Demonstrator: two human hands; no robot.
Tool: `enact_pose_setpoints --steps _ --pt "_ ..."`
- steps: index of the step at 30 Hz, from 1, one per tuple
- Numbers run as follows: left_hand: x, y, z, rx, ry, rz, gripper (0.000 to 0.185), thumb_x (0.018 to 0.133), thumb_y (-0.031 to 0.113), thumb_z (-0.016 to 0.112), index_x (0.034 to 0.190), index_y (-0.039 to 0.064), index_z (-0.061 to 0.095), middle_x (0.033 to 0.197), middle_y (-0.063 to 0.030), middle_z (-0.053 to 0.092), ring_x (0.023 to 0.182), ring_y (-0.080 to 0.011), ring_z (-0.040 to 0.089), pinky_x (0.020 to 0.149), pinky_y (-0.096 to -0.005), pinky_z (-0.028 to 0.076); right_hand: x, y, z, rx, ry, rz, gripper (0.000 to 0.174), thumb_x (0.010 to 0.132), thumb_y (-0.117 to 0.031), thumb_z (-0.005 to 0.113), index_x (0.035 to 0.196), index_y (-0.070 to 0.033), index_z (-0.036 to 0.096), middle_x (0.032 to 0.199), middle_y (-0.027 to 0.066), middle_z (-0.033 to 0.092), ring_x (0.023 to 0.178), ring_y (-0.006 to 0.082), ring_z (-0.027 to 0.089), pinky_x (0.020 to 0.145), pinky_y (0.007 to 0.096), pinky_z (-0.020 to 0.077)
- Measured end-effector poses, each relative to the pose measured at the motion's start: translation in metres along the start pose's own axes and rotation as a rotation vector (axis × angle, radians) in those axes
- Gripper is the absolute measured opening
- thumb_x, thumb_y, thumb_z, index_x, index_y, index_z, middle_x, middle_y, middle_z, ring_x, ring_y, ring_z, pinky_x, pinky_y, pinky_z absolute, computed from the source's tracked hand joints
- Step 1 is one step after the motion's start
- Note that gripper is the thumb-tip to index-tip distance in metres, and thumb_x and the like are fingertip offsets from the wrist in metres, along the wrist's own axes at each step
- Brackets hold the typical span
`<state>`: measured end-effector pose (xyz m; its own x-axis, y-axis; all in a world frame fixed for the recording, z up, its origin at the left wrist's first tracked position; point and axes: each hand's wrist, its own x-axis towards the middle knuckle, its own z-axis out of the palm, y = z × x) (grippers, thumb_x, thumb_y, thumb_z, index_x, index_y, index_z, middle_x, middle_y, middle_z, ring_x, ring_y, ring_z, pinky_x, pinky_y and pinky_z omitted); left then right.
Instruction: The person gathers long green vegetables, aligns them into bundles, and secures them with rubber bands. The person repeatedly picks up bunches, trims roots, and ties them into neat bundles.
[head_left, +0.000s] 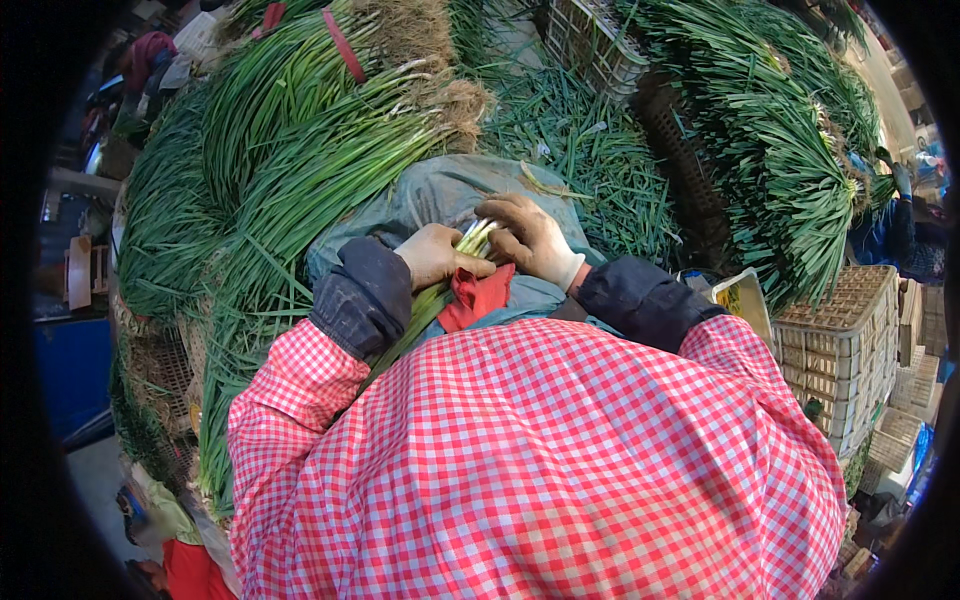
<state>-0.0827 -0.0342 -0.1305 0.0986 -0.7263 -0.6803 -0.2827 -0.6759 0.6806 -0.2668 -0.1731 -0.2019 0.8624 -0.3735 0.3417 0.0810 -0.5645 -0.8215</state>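
Observation:
Both my hands wear pale knit gloves with stained brown palms and fingers. My left hand (441, 257) is wrapped around a small bunch of long chive-like greens (474, 238) over my lap. The bunch's white stem ends point up and right, and its leaves trail down under my left sleeve. At those white ends, my right hand (531, 234) curls its thumb and fingers around the tips, partly hiding them. A red cloth (476, 298) lies just below the hands. Beneath them a grey-green plastic sheet (442, 187) covers my lap.
Rooted greens (322, 165) are heaped at the left, one bundle tied with a red band (343, 46). Loose cut leaves (600, 165) cover the ground ahead. Trimmed bundles (787, 150) are stacked at right, above a plastic crate (832, 360). Another crate (592, 45) stands ahead.

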Motion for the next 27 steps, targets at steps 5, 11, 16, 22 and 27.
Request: enact_pose_setpoints --steps 5,11,16,22,27 --pt "-0.007 -0.018 0.001 -0.522 -0.145 0.001 0.047 0.087 0.021 0.088 0.126 0.000 0.072 0.113 -0.0045 0.075 0.099 -0.0138 0.070 0.088 -0.0314 0.056 0.021 -0.002 0.009 0.001 0.022 0.047 0.033 0.096 -0.031 0.068 0.120 -0.009 0.072 0.112 0.0184 0.071 0.107 0.0400 0.067 0.094 0.0477 0.0539" --pt "-0.042 -0.019 -0.004 -0.800 -0.318 0.099 0.056 0.092 0.016 0.078 0.145 0.005 0.060 0.127 -0.0042 0.073 0.108 -0.0154 0.072 0.099 -0.0333 0.056 0.080 -0.030 -0.008 -0.090 -0.168 -0.258 0.029 0.099 -0.035 0.068 0.108 -0.008 0.072 0.100 0.0162 0.070 0.098 0.0408 0.068 0.084 0.0481 0.0553" --pt "-0.074 -0.013 -0.014 -0.721 -0.228 0.125 0.052 0.092 0.018 0.078 0.141 0.005 0.064 0.114 -0.0046 0.076 0.098 -0.0154 0.073 0.089 -0.0312 0.059 0.118 -0.060 -0.008 -0.161 -0.198 -0.396 0.030 0.098 -0.038 0.069 0.105 -0.009 0.072 0.099 0.0161 0.069 0.094 0.0412 0.068 0.080 0.0499 0.0554" --pt "-0.108 -0.001 -0.043 -0.486 0.131 0.311 0.047 0.085 0.026 0.075 0.125 0.001 0.069 0.098 -0.0074 0.074 0.086 -0.0184 0.071 0.078 -0.0319 0.057 0.162 -0.094 0.001 -0.090 0.066 -0.379 0.047 0.095 -0.043 0.071 0.125 -0.006 0.072 0.116 0.0195 0.071 0.114 0.0401 0.067 0.099 0.0474 0.0536" --pt "-0.130 0.010 -0.062 -0.565 0.330 0.417 0.045 0.082 0.022 0.078 0.121 0.001 0.070 0.101 -0.0100 0.075 0.089 -0.0196 0.070 0.082 -0.0328 0.058 0.171 -0.069 0.007 0.767 0.517 0.276 0.059 0.110 -0.052 0.052 0.135 -0.001 0.067 0.131 0.0136 0.072 0.119 0.0246 0.066 0.103 0.0380 0.0513"
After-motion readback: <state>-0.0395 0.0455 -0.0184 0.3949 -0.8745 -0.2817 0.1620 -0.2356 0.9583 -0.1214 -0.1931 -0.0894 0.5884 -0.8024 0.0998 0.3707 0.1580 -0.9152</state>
